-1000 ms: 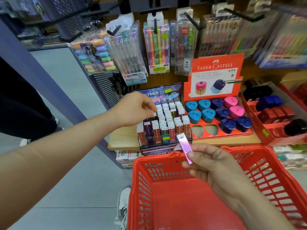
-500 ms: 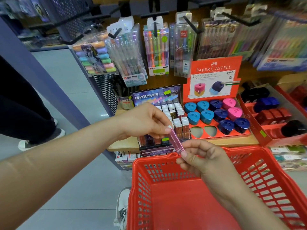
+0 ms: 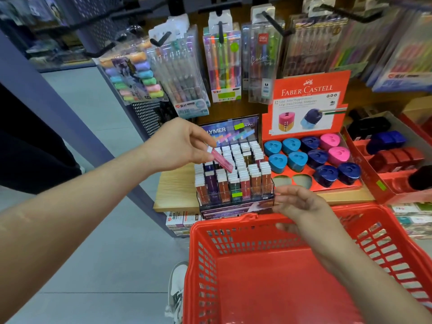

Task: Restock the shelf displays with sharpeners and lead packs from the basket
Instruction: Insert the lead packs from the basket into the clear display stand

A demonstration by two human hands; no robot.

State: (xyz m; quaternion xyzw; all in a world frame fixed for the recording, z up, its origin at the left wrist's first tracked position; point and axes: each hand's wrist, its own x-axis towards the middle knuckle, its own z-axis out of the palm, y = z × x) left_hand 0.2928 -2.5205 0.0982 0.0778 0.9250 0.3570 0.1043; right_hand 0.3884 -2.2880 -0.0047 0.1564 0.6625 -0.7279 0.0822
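The pink lead pack (image 3: 221, 160) has changed hands. One second ago the right hand (image 3: 301, 205) was holding it up over the basket (image 3: 233, 224), and half a second ago both hands met on it. Now the left hand (image 3: 180, 146) has it alone: thumb and forefinger pinch its white-capped end, and the pack slants down toward 4 o'clock, with its low end just above the rows of the lead display (image 3: 236, 183). It is not yet in a slot. The right hand has let go; its fingers are loose and slightly spread, holding nothing, and it hangs over the far rim of the basket at 6 o'clock from the display. I think this means that the placing step is almost finished for this pack, and that the left hand only needs to find a free gap and turn the pack upright. At 3 o'clock from the lead display, the sharpener display (image 3: 339, 122) shows two unfilled holes in its front row, so restocking seems not complete.
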